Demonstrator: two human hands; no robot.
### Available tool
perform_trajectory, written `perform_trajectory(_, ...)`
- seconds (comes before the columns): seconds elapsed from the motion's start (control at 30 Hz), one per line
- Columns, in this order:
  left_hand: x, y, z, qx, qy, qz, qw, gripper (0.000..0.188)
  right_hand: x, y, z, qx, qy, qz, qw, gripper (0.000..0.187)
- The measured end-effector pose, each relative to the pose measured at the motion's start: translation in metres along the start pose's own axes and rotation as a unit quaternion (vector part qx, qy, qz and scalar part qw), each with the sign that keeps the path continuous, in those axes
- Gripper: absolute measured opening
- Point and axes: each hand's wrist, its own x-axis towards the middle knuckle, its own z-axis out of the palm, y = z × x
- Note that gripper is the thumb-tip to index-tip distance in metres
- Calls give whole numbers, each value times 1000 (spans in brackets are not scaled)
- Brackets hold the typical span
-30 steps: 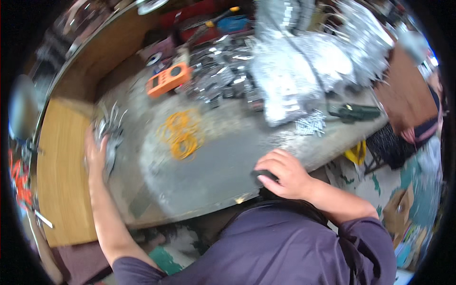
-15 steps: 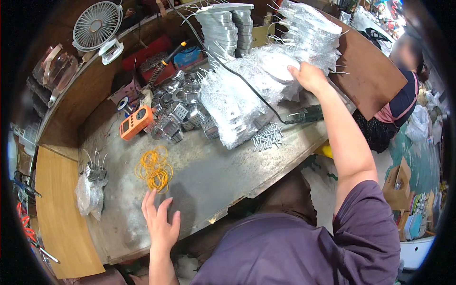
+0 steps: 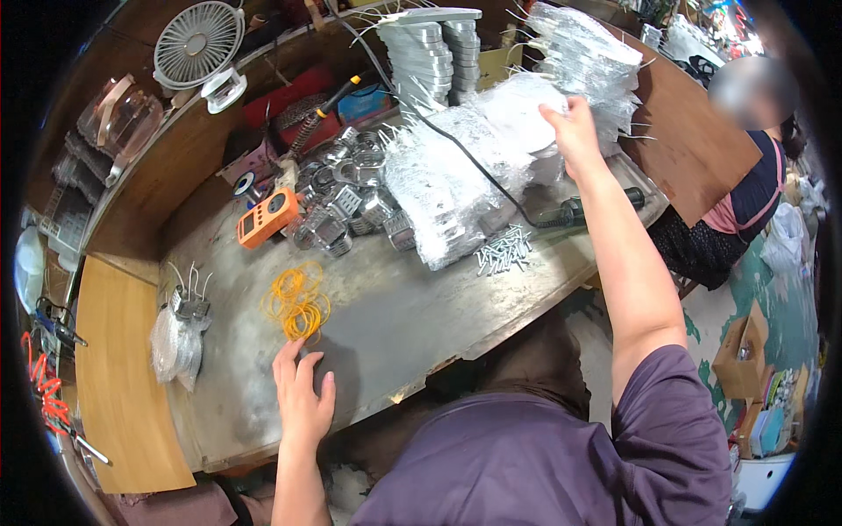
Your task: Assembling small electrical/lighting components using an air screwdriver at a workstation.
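Right hand reaches to the upper right of the frame, its grip closing on a clear bagged metal part atop the heap; lift from one edge, I judge, so neighbours stay; left hand, fingers spread, rests on the worktop below the yellow rubber bands.

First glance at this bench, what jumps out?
The heap of clear bagged metal parts at the bench's far middle, where the right hand reaches up onto a bag. Nearer, a tangle of yellow rubber bands lies just beyond the flat left hand, with an orange meter behind.
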Motion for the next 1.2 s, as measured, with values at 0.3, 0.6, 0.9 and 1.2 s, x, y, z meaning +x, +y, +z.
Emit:
perform_trajectory(0.3, -1, 3, -5, -26, 44, 41, 998, 32, -68, -49, -24, 407, 29, -37, 912, 33)
perform_trajectory(0.6, 53, 124, 18, -677, 96, -10, 730, 62, -247, -80, 42, 503, -210, 277, 791, 46)
perform_trajectory(0.9, 43, 82, 14, -470, 76, -13, 879, 44, -230, -61, 51, 190, -423, -32, 885, 61)
perform_trajectory(1.2, 24, 46, 40, -309, -19, 24, 951, 40, -236, -28, 41, 170, -546, 73, 817, 52)
